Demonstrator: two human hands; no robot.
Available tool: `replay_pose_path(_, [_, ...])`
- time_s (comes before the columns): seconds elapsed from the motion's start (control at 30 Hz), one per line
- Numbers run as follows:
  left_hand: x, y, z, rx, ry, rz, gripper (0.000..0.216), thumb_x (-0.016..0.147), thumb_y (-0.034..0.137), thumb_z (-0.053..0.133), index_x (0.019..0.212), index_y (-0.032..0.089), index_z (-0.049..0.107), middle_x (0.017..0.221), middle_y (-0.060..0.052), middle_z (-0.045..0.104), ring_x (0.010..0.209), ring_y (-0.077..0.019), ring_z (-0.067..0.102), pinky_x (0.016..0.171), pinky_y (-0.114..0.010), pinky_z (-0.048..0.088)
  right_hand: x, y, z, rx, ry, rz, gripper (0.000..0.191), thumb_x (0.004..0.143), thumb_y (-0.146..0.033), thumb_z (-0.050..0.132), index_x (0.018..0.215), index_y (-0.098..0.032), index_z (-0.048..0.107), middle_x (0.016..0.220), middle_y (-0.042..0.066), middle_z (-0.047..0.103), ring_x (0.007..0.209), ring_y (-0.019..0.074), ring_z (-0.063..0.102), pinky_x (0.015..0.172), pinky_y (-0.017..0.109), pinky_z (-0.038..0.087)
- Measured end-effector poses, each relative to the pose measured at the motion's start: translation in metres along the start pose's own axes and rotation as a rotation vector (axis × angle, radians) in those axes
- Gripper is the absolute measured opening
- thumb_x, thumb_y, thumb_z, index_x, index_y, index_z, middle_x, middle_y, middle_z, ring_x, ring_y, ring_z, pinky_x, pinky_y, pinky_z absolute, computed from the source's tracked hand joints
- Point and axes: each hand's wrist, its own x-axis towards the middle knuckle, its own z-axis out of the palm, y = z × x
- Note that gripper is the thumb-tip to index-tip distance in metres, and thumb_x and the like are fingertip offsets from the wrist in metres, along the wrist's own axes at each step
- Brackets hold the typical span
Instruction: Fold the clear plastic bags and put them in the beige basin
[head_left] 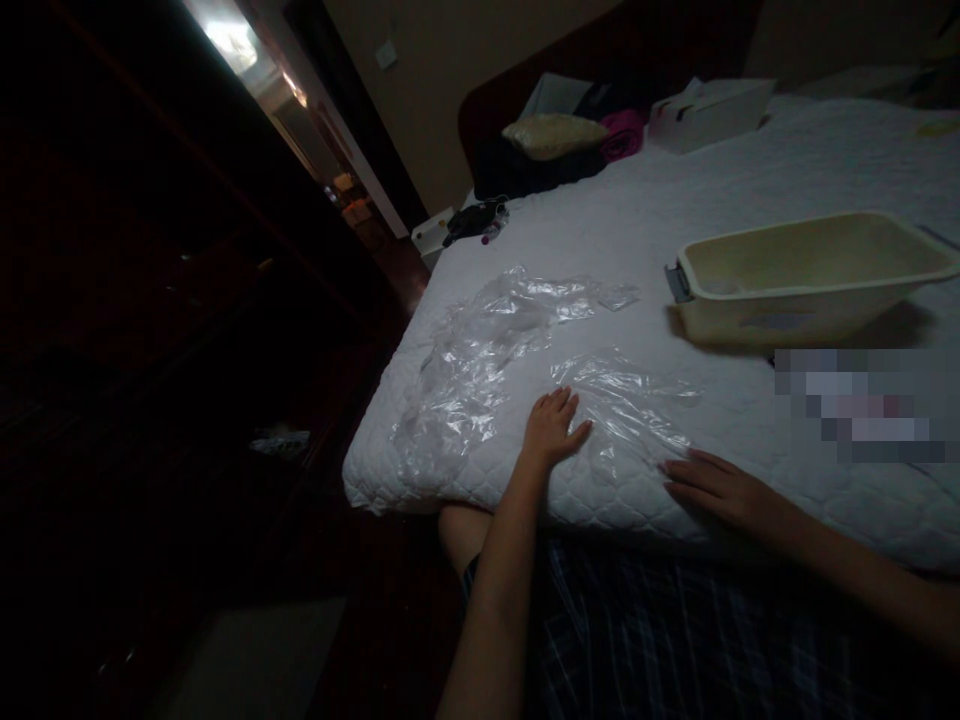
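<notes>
A clear plastic bag (626, 400) lies spread on the white quilted bed cover (622, 510) near the bed's edge. My left hand (553, 428) rests palm down at the bag's left side, fingers apart. At the bag's lower right corner is my right hand (716, 485), its fingers stretched out flat and touching the plastic or the cover beside it. Further left, more crumpled clear plastic (480, 360) is heaped on the bed. Neither hand is closed around anything.
A cream plastic bin (787, 320) with grey handles stands on the bed at right. At the back are a white box (709, 115), a pale gold pillow (555, 135) and a rolled magenta cloth (622, 135). A dark cabinet (187, 250) fills the left side.
</notes>
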Motion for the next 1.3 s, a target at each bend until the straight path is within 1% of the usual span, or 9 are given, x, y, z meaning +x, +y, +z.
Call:
replay_pose_path(0.17, [-0.001, 0.001, 0.0, 0.014, 0.014, 0.003, 0.056, 0.087, 0.051, 0.046, 0.13, 0.015, 0.048, 0.139, -0.012, 0.046, 0.131, -0.0232, 0.04, 0.11, -0.042, 0.031, -0.005, 0.003, -0.014, -0.005, 0.064, 0.05, 0.033, 0.084, -0.011, 0.044, 0.107, -0.025, 0.063, 0.106, 0.006, 0.069, 0.096, 0.0211, 0.065, 0.084, 0.041, 0.054])
replay_pose_path(0.27, [0.0, 0.001, 0.0, 0.018, 0.014, 0.004, 0.057, 0.086, 0.051, 0.047, 0.13, 0.015, 0.047, 0.139, -0.012, 0.046, 0.131, -0.0233, 0.04, 0.11, -0.042, 0.032, -0.015, 0.008, -0.021, 0.056, 0.124, 0.224, 0.032, 0.083, -0.017, 0.048, 0.107, -0.029, 0.064, 0.097, 0.004, 0.071, 0.088, 0.0229, 0.067, 0.075, 0.039, 0.057])
replay_pose_path(0.33, [0.0, 0.0, 0.0, 0.019, 0.016, 0.006, 0.057, 0.086, 0.051, 0.047, 0.13, 0.015, 0.047, 0.139, -0.012, 0.046, 0.131, -0.0232, 0.04, 0.11, -0.042, 0.032, -0.014, 0.011, -0.026, 0.072, 0.165, 0.358, 0.034, 0.084, -0.022, 0.05, 0.114, -0.034, 0.062, 0.097, 0.003, 0.07, 0.087, 0.025, 0.067, 0.075, 0.042, 0.056])
replay_pose_path(0.43, [0.0, 0.0, 0.0, 0.017, 0.015, 0.007, 0.057, 0.086, 0.051, 0.047, 0.13, 0.016, 0.047, 0.14, -0.012, 0.046, 0.131, -0.023, 0.04, 0.11, -0.043, 0.032, 0.007, 0.012, -0.031, 0.05, 0.2, 0.465, 0.042, 0.087, -0.028, 0.047, 0.127, -0.037, 0.052, 0.106, 0.003, 0.068, 0.095, 0.0276, 0.065, 0.082, 0.047, 0.054])
replay_pose_path(0.53, [-0.001, 0.0, -0.001, 0.021, 0.01, 0.006, 0.057, 0.085, 0.052, 0.048, 0.131, 0.017, 0.046, 0.14, -0.012, 0.045, 0.131, -0.0233, 0.04, 0.11, -0.044, 0.032, 0.042, 0.011, -0.025, 0.033, 0.151, 0.527, 0.046, 0.091, -0.03, 0.04, 0.137, -0.028, 0.042, 0.119, 0.008, 0.063, 0.108, 0.0267, 0.06, 0.091, 0.046, 0.05])
replay_pose_path(0.67, [-0.002, 0.0, 0.0, 0.037, 0.013, 0.015, 0.058, 0.085, 0.051, 0.048, 0.132, 0.015, 0.045, 0.141, -0.012, 0.044, 0.132, -0.0229, 0.039, 0.111, -0.043, 0.031, 0.066, 0.017, 0.003, 0.011, -0.033, 0.504, 0.05, 0.092, -0.038, 0.037, 0.137, -0.016, 0.043, 0.139, 0.015, 0.046, 0.128, 0.028, 0.043, 0.105, 0.048, 0.037])
replay_pose_path(0.8, [-0.002, 0.0, 0.0, 0.059, -0.008, 0.024, 0.06, 0.086, 0.052, 0.047, 0.134, 0.016, 0.043, 0.144, -0.011, 0.041, 0.134, -0.0229, 0.036, 0.112, -0.043, 0.029, 0.054, 0.031, 0.025, -0.018, -0.204, 0.492, 0.062, 0.088, -0.054, 0.038, 0.142, -0.023, 0.037, 0.148, 0.01, 0.033, 0.135, 0.0302, 0.03, 0.11, 0.051, 0.025])
replay_pose_path(0.97, [-0.006, -0.001, -0.006, 0.095, -0.079, 0.077, 0.065, 0.088, 0.055, 0.041, 0.139, 0.017, 0.034, 0.148, -0.01, 0.033, 0.139, -0.022, 0.027, 0.115, -0.044, 0.022, 0.039, 0.041, 0.024, -0.031, -0.237, 0.467, 0.069, 0.087, -0.059, 0.038, 0.147, -0.032, 0.02, 0.152, 0.004, 0.022, 0.137, 0.0279, 0.024, 0.112, 0.052, 0.019])
replay_pose_path(1.3, [-0.016, -0.007, -0.02, 0.1, -0.237, 0.116, 0.078, 0.086, 0.066, 0.033, 0.144, 0.014, 0.023, 0.152, -0.009, 0.024, 0.142, -0.0212, 0.015, 0.117, -0.044, 0.014, 0.026, 0.058, 0.023, 0.046, -0.252, 0.372, 0.076, 0.082, -0.062, 0.045, 0.147, -0.033, 0.018, 0.153, 0.004, 0.016, 0.138, 0.0293, 0.022, 0.111, 0.053, 0.02])
